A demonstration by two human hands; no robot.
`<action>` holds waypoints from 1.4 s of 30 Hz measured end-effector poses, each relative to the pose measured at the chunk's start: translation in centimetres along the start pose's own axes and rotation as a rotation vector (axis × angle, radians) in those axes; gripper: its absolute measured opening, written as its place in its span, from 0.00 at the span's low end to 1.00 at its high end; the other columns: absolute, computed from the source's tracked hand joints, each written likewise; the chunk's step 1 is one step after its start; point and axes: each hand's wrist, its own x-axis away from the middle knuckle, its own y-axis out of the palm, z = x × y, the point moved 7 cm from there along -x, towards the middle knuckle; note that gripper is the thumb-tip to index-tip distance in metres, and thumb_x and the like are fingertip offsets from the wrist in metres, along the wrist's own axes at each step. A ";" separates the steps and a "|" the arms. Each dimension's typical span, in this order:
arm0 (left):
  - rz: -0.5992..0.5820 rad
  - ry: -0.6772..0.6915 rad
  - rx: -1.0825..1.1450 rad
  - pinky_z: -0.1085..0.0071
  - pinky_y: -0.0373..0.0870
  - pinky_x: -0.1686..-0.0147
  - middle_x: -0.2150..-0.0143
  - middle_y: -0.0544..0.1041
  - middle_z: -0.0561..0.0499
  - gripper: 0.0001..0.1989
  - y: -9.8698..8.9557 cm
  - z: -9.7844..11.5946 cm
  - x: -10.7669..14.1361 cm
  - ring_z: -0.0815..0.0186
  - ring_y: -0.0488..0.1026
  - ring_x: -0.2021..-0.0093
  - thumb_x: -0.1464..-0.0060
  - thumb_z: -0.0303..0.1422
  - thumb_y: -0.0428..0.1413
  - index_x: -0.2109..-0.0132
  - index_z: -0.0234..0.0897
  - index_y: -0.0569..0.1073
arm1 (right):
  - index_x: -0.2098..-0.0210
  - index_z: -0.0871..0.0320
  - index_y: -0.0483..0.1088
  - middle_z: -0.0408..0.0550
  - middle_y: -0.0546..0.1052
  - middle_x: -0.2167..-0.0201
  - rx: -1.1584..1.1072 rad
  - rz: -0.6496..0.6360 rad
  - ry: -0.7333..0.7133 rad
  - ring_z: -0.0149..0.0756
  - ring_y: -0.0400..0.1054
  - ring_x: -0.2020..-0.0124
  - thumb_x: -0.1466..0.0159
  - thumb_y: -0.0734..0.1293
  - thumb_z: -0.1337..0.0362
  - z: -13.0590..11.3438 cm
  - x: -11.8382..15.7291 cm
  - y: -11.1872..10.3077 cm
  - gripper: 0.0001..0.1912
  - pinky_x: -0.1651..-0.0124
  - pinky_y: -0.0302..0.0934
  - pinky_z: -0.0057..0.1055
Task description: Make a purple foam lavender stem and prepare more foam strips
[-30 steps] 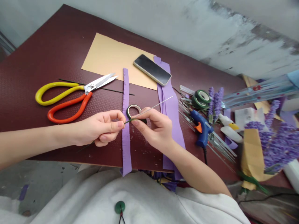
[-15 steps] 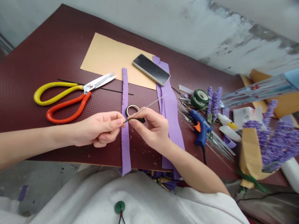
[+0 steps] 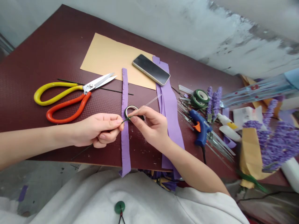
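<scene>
My left hand (image 3: 102, 129) is closed, thumb and fingertips pinching a thin floral wire (image 3: 153, 101). A green-wrapped stretch of it shows between my hands, and a dark end sticks out below the left one. My right hand (image 3: 151, 124) pinches the same wire, its bare silvery part slanting up to the right. Partly hidden behind the right fingers is a roll of dark green floral tape (image 3: 126, 112); whether its tape runs to the wire I cannot tell. Beneath my hands a fringed purple paper strip (image 3: 125, 146) lies lengthwise, overhanging the table's front edge.
Scissors (image 3: 91, 86) lie over a dark stem (image 3: 116, 91) at left. Tan paper (image 3: 109, 51), a phone (image 3: 151, 69) and purple paper sheets (image 3: 171, 109) are beyond. To the right are a blue glue gun (image 3: 201, 127), green tape rolls (image 3: 199, 99), loose wires and purple flowers (image 3: 277, 143).
The wire has shifted slightly down and left, with more of its dark end showing below my left hand. The tape roll sits a little further left. Both hands keep their pinch.
</scene>
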 end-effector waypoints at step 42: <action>0.040 0.018 0.071 0.87 0.47 0.90 0.85 0.58 0.62 0.13 -0.7 -0.5 -0.5 0.79 0.45 0.86 0.48 0.37 0.60 0.68 0.39 0.63 | 0.70 0.57 0.70 0.42 0.76 0.73 -0.124 -0.036 0.115 0.27 0.69 0.71 0.41 0.67 0.68 1.0 0.8 1.6 0.02 0.66 0.64 0.27</action>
